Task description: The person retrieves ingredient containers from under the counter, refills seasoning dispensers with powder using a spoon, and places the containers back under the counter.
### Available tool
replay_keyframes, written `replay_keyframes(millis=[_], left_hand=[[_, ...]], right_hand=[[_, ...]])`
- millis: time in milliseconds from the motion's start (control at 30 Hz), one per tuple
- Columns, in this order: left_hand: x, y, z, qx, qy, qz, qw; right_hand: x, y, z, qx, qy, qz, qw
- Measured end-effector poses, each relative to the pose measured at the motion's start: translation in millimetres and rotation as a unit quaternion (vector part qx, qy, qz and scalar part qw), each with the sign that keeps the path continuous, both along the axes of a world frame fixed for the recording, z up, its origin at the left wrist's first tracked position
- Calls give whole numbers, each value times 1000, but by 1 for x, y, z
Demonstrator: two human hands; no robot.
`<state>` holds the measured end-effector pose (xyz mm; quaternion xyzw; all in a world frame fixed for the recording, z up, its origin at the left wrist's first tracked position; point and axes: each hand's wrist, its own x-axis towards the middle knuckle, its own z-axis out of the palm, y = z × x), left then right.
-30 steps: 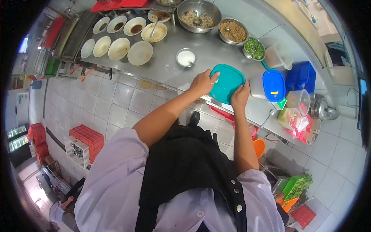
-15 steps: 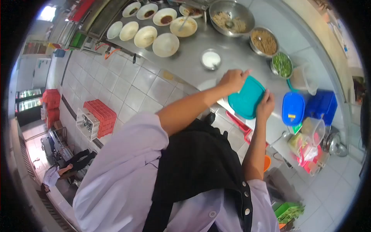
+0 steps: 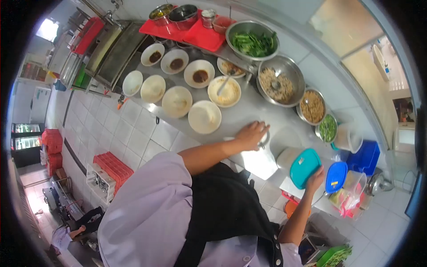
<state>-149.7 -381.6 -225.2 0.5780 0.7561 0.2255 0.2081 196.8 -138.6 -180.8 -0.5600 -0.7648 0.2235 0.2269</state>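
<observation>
My left hand (image 3: 251,135) is curled over a small metal bowl (image 3: 265,141) on the steel counter, hiding most of it. At the right edge of a teal plastic lid (image 3: 305,168), my right hand (image 3: 315,179) grips with its fingers partly hidden. A whitish tub (image 3: 287,157) stands behind the lid; I cannot tell whether the lid is seated on it. Close to my right hand is a blue lid (image 3: 336,176). Left of my left hand stands a cream bowl (image 3: 204,116).
Several bowls, some with dark sauce (image 3: 200,76), line the counter's left part. Metal bowls of greens (image 3: 253,43), shredded food (image 3: 275,84), brown mince (image 3: 312,107) and chopped greens (image 3: 328,128) stand along the wall. Red crates (image 3: 113,170) and another person (image 3: 63,238) are at lower left.
My left hand has left the teal lid and moved left onto the small metal bowl. My right hand stays on the lid. The view has shifted, showing more of the back counter.
</observation>
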Motion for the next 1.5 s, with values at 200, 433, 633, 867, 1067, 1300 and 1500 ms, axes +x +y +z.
replay_keyframes(millis=[200,433,633,867,1067,1300,1500], left_hand=[[-44,-23,63,-59,-72,-24,995],[-196,-103,181,0,-7,111,994],[-346,-98,199,56,158,216,962],[-442,-36,165,-31,188,201,961],[-476,-22,93,145,82,59,984],[-363,-61,188,-1,393,197,898],[6,-16,181,-221,-331,-142,906]], right_hand=[[-13,-5,0,-25,-29,-62,997],[-27,-11,1,-21,-5,-76,997],[-8,-22,5,-127,-37,-86,987],[-17,-97,47,-297,188,-94,931],[35,-161,-5,21,-8,-84,996],[134,-268,52,-307,290,-264,867],[270,-364,-32,-321,328,-353,815]])
